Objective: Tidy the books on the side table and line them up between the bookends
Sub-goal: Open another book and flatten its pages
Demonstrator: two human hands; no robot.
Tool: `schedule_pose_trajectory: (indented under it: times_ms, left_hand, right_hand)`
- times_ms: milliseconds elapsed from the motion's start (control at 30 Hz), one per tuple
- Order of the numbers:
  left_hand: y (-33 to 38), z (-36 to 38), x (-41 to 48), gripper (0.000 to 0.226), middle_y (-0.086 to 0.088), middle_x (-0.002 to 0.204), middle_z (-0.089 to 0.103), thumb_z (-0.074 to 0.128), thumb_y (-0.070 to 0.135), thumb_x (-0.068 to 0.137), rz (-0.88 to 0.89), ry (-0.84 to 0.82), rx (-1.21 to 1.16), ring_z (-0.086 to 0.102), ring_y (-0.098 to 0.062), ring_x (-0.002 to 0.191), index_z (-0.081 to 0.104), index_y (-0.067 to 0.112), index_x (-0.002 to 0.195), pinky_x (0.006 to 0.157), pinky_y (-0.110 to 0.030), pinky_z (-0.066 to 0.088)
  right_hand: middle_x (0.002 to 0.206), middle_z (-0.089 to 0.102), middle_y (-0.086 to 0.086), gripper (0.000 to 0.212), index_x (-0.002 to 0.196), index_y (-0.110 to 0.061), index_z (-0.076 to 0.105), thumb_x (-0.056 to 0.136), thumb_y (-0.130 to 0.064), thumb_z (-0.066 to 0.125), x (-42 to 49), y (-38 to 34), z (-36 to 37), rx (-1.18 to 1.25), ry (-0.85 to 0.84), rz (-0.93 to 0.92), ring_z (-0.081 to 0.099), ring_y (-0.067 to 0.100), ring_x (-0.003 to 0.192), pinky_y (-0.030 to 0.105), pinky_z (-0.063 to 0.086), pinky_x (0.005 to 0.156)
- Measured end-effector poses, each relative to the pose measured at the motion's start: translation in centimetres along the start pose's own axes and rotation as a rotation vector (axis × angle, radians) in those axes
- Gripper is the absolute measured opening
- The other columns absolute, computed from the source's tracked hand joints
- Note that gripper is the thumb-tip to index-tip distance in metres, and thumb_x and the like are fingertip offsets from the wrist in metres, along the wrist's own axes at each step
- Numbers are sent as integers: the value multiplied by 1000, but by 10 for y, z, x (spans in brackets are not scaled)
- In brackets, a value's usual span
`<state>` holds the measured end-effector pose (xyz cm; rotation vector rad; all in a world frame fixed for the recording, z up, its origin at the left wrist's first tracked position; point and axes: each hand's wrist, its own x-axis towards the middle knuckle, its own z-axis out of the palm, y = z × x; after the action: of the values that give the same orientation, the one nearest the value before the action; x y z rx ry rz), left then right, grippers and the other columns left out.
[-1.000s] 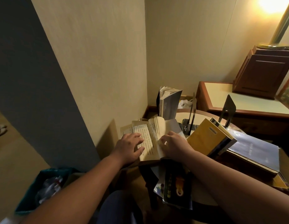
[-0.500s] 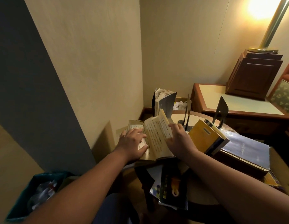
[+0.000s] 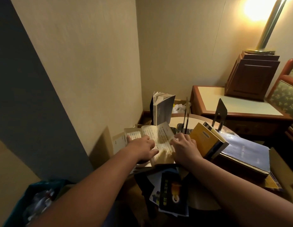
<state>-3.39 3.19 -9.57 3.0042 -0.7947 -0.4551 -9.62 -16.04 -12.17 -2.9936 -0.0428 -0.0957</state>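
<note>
Cream printed pages of an open paperback book [image 3: 158, 141] lie at the left edge of the round wooden worktop [image 3: 178, 119], under both hands. Reaching forward palm down, the left hand [image 3: 142, 149] presses the left page with its fingers [image 3: 152, 144] spread flat. Beside it, the right hand [image 3: 185, 148] curls its fingers over the right page's outer edge, just left of a tilted yellow book [image 3: 203, 138].
</note>
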Motion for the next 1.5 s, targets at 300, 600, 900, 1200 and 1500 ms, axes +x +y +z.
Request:
schedule_pose_trajectory:
  times_ms: [300, 600, 900, 1200, 1500]
  left_hand:
    - [-11, 13, -2, 84, 0, 164, 9, 42, 76, 85, -112, 73, 57, 34, -32, 141, 9, 41, 154, 109, -75, -4]
    - [-17, -1, 1, 73, 5, 165, 7, 40, 70, 90, -129, -58, 38, 10, -34, 148, 16, 43, 153, 108, -75, 13]
    - [-22, 13, 18, 93, -1, 166, -3, 37, 80, 84, -1, -3, 215, -9, -26, 152, 6, 31, 157, 114, -62, -16]
    - [-33, 28, 29, 94, 8, 164, -18, 45, 70, 87, -15, -57, 30, -18, -22, 150, -6, 32, 156, 117, -57, -10]
    - [-33, 32, 31, 94, 8, 165, -13, 51, 62, 86, 3, -17, -5, -20, -23, 149, -1, 30, 157, 117, -59, -11]
  right_hand:
    - [153, 42, 0, 56, 147, -26, 45, 95, -16, 63, -2, -7, 4, 40, -135, -316, 43, 23, 139, 42, 44, 110]
    - [153, 44, 0, 57, 148, -20, 48, 93, -12, 64, 5, -5, 6, 63, -234, -266, 46, 21, 138, 35, 46, 108]
    - [144, 52, 1, 52, 142, -19, 50, 94, -32, 64, 5, -4, 10, -152, -210, -278, 53, 23, 129, 44, 46, 107]
    - [155, 40, 5, 52, 148, -17, 44, 100, -36, 54, 27, -15, 4, -114, -135, -311, 34, 28, 145, 49, 29, 118]
    - [167, -12, 2, 83, 161, -19, -2, 97, -71, 16, 88, -27, 15, -94, -380, -154, -17, 21, 152, 47, -8, 124]
